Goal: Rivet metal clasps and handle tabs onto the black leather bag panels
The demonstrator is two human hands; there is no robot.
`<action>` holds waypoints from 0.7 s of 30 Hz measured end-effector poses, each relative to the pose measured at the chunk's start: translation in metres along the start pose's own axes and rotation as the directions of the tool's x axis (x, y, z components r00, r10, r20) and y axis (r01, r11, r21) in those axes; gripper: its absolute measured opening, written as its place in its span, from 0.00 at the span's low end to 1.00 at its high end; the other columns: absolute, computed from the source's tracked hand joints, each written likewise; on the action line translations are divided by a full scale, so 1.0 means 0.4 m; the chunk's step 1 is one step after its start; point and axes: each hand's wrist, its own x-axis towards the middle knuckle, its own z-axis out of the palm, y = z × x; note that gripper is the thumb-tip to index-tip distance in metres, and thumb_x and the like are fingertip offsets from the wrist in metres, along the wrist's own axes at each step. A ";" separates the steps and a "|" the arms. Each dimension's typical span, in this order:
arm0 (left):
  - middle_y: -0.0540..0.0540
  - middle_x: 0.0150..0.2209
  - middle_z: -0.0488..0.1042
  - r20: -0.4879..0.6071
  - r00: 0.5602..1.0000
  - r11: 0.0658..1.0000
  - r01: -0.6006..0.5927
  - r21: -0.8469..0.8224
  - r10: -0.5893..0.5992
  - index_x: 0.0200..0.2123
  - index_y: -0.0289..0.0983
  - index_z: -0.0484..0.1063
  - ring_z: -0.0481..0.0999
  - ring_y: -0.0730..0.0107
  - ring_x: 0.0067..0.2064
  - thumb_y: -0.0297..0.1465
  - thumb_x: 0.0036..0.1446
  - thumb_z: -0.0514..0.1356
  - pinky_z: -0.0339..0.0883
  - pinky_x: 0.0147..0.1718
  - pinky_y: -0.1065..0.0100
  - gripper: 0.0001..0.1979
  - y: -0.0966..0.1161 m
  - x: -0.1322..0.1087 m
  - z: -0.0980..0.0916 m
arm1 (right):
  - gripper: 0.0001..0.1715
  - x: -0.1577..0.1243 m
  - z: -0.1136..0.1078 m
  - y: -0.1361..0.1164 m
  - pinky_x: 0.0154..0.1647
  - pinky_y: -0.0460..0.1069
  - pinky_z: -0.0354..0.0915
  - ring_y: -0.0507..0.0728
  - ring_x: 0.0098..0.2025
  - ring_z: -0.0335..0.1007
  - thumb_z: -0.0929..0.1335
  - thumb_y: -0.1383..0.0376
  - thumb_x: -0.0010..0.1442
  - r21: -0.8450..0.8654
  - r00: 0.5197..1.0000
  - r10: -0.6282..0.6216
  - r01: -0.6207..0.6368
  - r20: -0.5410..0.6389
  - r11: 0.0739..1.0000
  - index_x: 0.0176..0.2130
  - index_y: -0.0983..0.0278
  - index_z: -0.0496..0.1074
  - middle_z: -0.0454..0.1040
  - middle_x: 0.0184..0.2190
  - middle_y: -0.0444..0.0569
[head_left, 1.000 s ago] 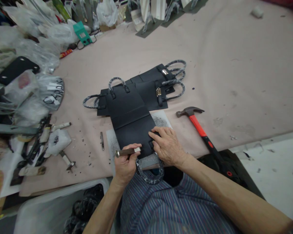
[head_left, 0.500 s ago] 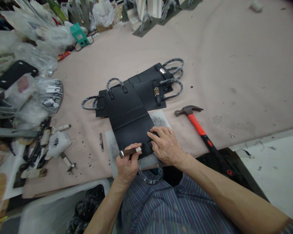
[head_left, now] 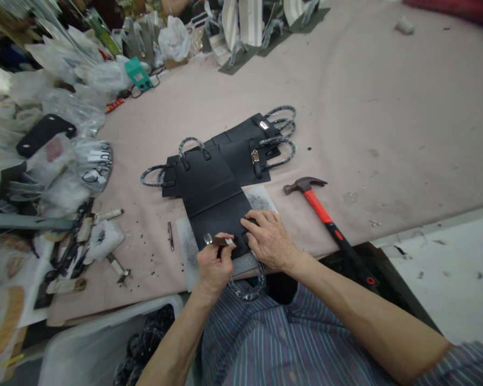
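My left hand (head_left: 214,268) is closed around a short wooden-handled tool (head_left: 220,241) with a metal cap and a white band. Its working tip is hidden or too small to make out, close to the lower end of a black leather bag panel (head_left: 215,199). With fingers spread, my right hand (head_left: 270,239) lies flat on that end's right side. A plastic-wrapped handle (head_left: 247,292) loops from the panel toward my lap. Under the panel is a pale, marked board (head_left: 188,249). Further black panels (head_left: 241,161) with wrapped handles and metal clasps lie behind.
A claw hammer (head_left: 322,209) with a red and black grip lies to the right. At left are a thin metal rod (head_left: 170,236), assorted tools (head_left: 115,265) and plastic bags (head_left: 64,161). A translucent bin (head_left: 76,343) with wrapped dark pieces stands below the table's edge.
The capped end of the wooden-handled tool has swung upward in my left hand, so it lies at a different slant. My right hand stays on the panel. The whole view has shifted slightly.
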 end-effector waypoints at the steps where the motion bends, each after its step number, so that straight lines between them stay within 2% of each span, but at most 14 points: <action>1: 0.47 0.36 0.83 -0.004 1.000 1.000 0.007 0.001 -0.007 0.39 0.37 0.77 0.83 0.68 0.37 0.26 0.59 0.62 0.77 0.40 0.70 0.06 0.000 0.000 0.002 | 0.20 -0.001 0.001 0.000 0.58 0.60 0.56 0.64 0.56 0.62 0.65 0.66 0.65 -0.005 1.000 -0.001 0.001 -0.003 1.000 0.56 0.62 0.71 0.71 0.56 0.54; 6: 0.47 0.37 0.83 0.029 0.999 0.999 -0.038 -0.027 0.039 0.40 0.38 0.77 0.83 0.67 0.38 0.27 0.59 0.61 0.78 0.40 0.69 0.07 -0.011 0.000 -0.003 | 0.20 -0.005 0.003 -0.002 0.57 0.60 0.58 0.64 0.55 0.62 0.64 0.66 0.66 -0.021 1.000 -0.014 0.014 -0.022 1.000 0.56 0.63 0.72 0.71 0.56 0.54; 10: 0.47 0.37 0.83 0.051 0.999 0.999 -0.013 -0.041 0.015 0.40 0.38 0.78 0.83 0.68 0.38 0.27 0.60 0.60 0.77 0.39 0.69 0.07 -0.018 0.000 -0.010 | 0.20 -0.007 0.004 -0.004 0.57 0.61 0.59 0.64 0.55 0.62 0.64 0.66 0.65 -0.026 0.999 -0.017 0.017 -0.033 1.000 0.56 0.64 0.72 0.71 0.56 0.55; 15: 0.47 0.37 0.83 0.075 0.996 0.998 -0.040 -0.047 0.043 0.40 0.38 0.77 0.83 0.67 0.38 0.27 0.59 0.61 0.77 0.40 0.68 0.07 -0.008 0.011 -0.016 | 0.20 -0.008 0.006 -0.002 0.59 0.61 0.59 0.64 0.56 0.62 0.65 0.66 0.66 -0.019 0.999 -0.018 0.018 -0.041 1.000 0.56 0.63 0.72 0.71 0.56 0.54; 21: 0.48 0.34 0.82 0.115 0.993 1.000 -0.004 -0.018 0.006 0.39 0.38 0.76 0.82 0.68 0.35 0.27 0.60 0.60 0.75 0.36 0.69 0.05 0.000 0.019 -0.013 | 0.19 -0.009 0.004 -0.005 0.58 0.60 0.59 0.64 0.55 0.62 0.64 0.66 0.66 -0.021 1.000 -0.011 0.011 -0.028 1.000 0.55 0.63 0.72 0.71 0.56 0.54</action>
